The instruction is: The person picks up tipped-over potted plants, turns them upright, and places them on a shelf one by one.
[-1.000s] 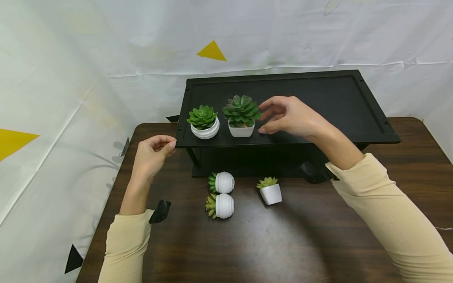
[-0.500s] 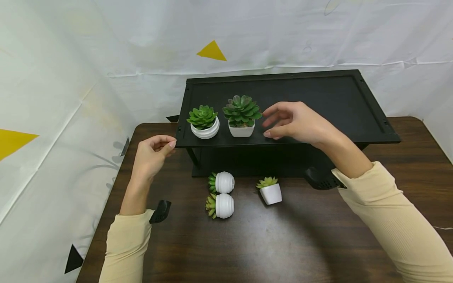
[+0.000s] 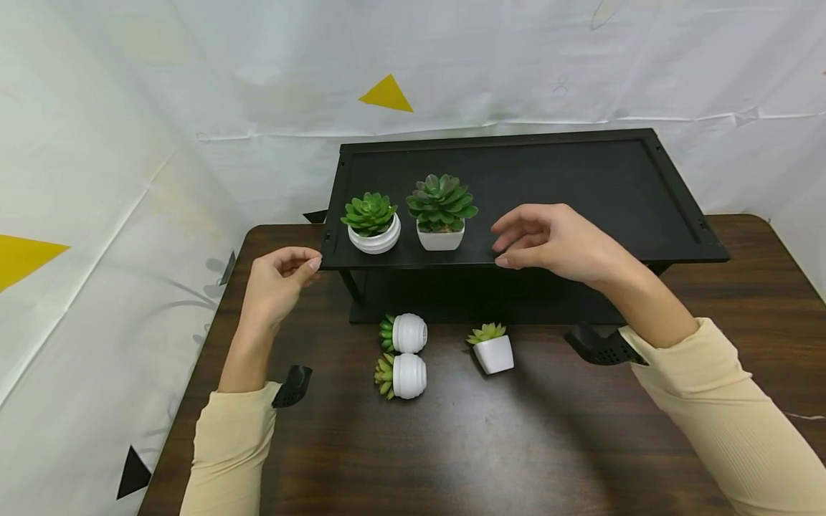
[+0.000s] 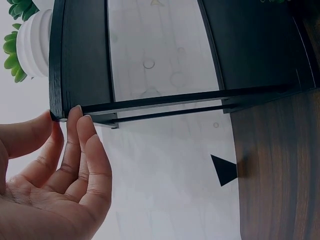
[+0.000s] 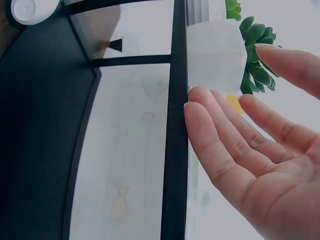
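Observation:
My left hand [image 3: 274,283] pinches the front left corner of a black two-level shelf [image 3: 581,186] between thumb and fingers; the left wrist view shows this grip closely. On the shelf top stand a green succulent in a round white pot [image 3: 373,233] and a larger dark green one in a square white pot [image 3: 441,239]. To the right of the square pot, my right hand [image 3: 548,240] hovers by the shelf's front edge, holding nothing, fingers loosely bent. In the right wrist view that square pot [image 5: 217,57] sits beyond the fingertips, apart from them.
Before the shelf, two small succulents in round white pots [image 3: 409,333] lie on their sides on the brown wooden table [image 3: 361,459]. A third, in a square white pot [image 3: 495,355], leans to their right. White sheeting [image 3: 516,64] closes off the back and left.
The right hand has drawn away from the square-potted succulent, moving right and toward the shelf's front edge. The left hand and all the plants have stayed in place.

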{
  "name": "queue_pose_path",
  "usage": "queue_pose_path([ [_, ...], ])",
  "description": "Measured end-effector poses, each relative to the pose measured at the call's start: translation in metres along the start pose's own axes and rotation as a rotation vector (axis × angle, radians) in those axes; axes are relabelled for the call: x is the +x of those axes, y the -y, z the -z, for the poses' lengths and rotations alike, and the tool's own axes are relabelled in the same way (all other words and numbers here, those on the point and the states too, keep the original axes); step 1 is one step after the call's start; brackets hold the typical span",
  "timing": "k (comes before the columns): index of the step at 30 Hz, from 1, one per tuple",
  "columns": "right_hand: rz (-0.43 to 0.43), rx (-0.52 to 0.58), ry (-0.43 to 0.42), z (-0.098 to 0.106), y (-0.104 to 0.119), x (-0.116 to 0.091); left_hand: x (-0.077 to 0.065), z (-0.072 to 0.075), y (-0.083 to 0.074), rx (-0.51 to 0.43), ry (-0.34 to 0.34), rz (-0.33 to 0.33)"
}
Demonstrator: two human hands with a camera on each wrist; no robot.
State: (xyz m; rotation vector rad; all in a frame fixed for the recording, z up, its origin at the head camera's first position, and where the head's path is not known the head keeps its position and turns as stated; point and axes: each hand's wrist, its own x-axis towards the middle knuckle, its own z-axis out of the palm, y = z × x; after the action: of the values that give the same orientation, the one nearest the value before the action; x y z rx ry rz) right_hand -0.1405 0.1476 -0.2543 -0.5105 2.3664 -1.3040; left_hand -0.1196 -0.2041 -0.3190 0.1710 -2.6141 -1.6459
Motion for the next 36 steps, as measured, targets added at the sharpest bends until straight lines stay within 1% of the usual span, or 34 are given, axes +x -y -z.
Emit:
queue_pose_path([
  [7, 0.001, -0.002, 0.0, -0.004, -0.003, -0.008, 0.0, 0.0, 0.001, -0.007, 0.002, -0.001],
  [15, 0.018, -0.021, -0.025, -0.009, -0.007, -0.014, 0.0, 0.0, 0.001, -0.012, 0.003, -0.004],
  [22, 0.02, -0.001, -0.027, -0.013, -0.011, -0.018, 0.0, 0.0, 0.002, -0.004, 0.006, 0.006],
  [30, 0.028, 0.006, -0.028, -0.018, -0.021, -0.021, 0.001, 0.0, 0.002, -0.007, 0.005, -0.003],
  [36, 0.032, 0.059, -0.006, -0.022, -0.029, -0.026, 0.0, 0.0, 0.0, 0.004, 0.0, 0.0],
])
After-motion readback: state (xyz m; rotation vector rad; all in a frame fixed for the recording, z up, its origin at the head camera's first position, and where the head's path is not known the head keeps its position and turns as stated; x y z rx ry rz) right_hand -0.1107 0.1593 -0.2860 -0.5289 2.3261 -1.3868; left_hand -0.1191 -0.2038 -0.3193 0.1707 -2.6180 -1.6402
